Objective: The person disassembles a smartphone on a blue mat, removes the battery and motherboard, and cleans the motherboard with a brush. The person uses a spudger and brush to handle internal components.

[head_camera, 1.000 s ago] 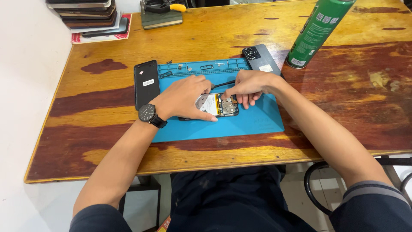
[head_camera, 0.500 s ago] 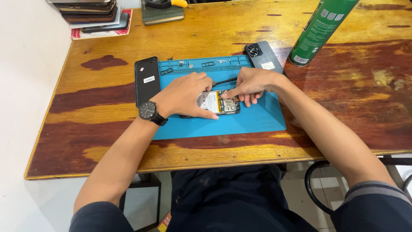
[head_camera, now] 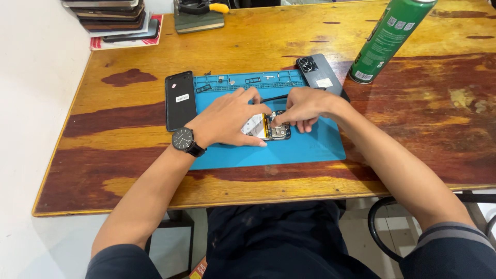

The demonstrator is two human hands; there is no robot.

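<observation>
— Phone (head_camera: 269, 127), opened up, sits near the middle of the blue mat (head_camera: 315, 147), its battery and board showing. Where are the hands from it?

— Both are on it. The left hand (head_camera: 227, 116) lies over the phone's left part, fingers spread and pressing down flat, thumb tip on the mat just below the phone. The right hand (head_camera: 305, 107) comes in from the right, fingers bunched together over the phone's right end, at the board.

— Does the right hand hold anything?

— A thin black tool (head_camera: 276, 96) runs out to the left from under its fingers, above the phone. It seems pinched there, but the grip itself is hidden, so I cannot tell for sure.

— Which way does the phone's long axis run?

— Roughly left to right across the mat, tilted a little. Most of the left part is covered by the left hand, so its far end is out of sight.

— Which hand is nearer the exposed part?

— The right. Its fingertips touch the board end; the left only steadies the body.

— And around them?

— A dark back cover (head_camera: 180, 100) lies at the mat's left edge, a camera-side cover (head_camera: 318, 74) at its upper right corner, a green spray can (head_camera: 391, 39) well apart to the right on the wooden surface (head_camera: 129, 155). A watch (head_camera: 183, 139) is on the left wrist.
</observation>
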